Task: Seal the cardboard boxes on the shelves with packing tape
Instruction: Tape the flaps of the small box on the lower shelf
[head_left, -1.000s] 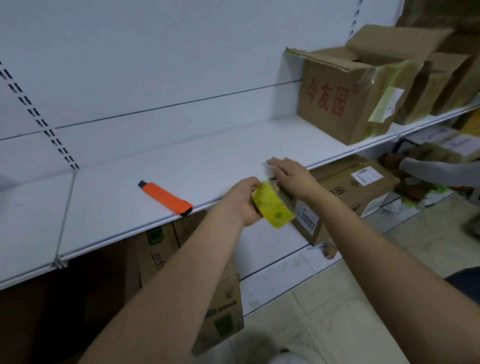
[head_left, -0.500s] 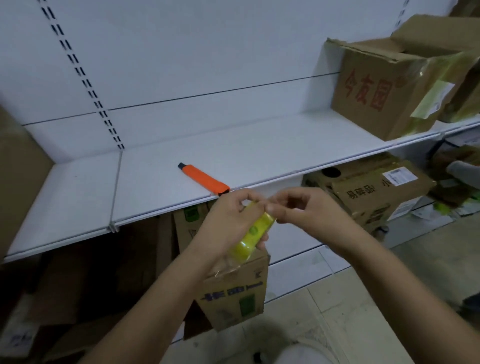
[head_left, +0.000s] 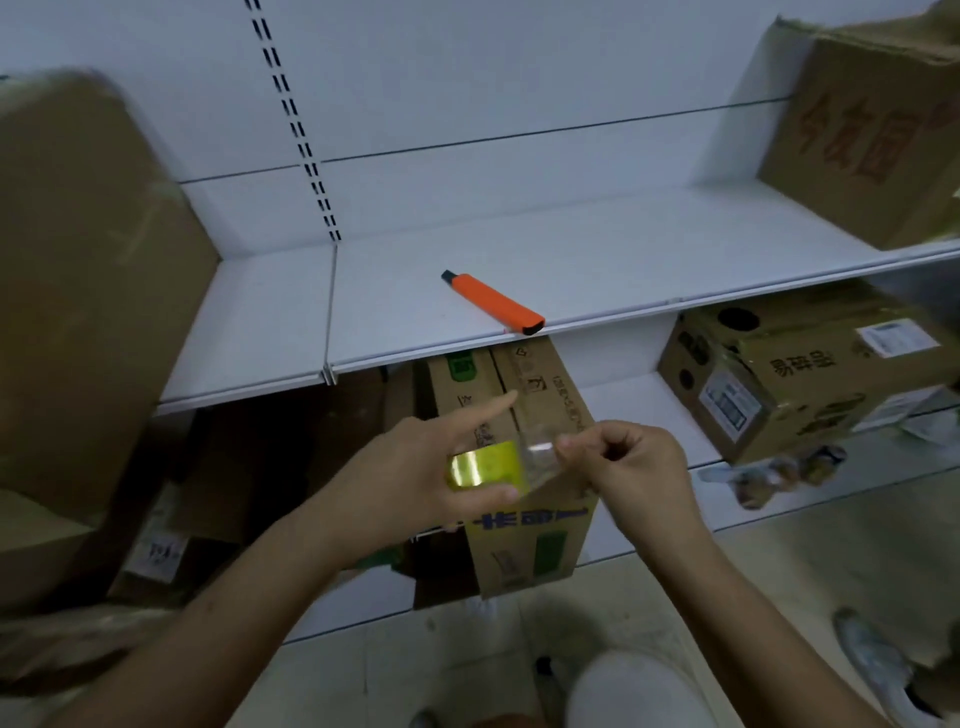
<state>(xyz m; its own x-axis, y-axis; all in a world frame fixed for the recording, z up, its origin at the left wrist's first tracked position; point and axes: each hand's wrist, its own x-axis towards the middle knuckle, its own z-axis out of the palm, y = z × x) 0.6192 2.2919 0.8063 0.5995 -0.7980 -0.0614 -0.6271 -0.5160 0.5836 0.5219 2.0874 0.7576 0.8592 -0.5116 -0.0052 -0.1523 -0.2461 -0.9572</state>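
Below the white shelf (head_left: 571, 260), the left hand (head_left: 415, 467) grips the yellow tape roll (head_left: 483, 464), forefinger outstretched. Just right of it, the right hand (head_left: 631, 467) pinches the clear tape end (head_left: 540, 454). An orange box cutter (head_left: 493, 303) lies on the shelf's front edge.

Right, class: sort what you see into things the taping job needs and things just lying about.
Job:
tape roll, held in left hand
tape end, pinched by right hand
boxes on the shelves

Lying about:
orange cutter, untouched on the shelf
shoe on the floor
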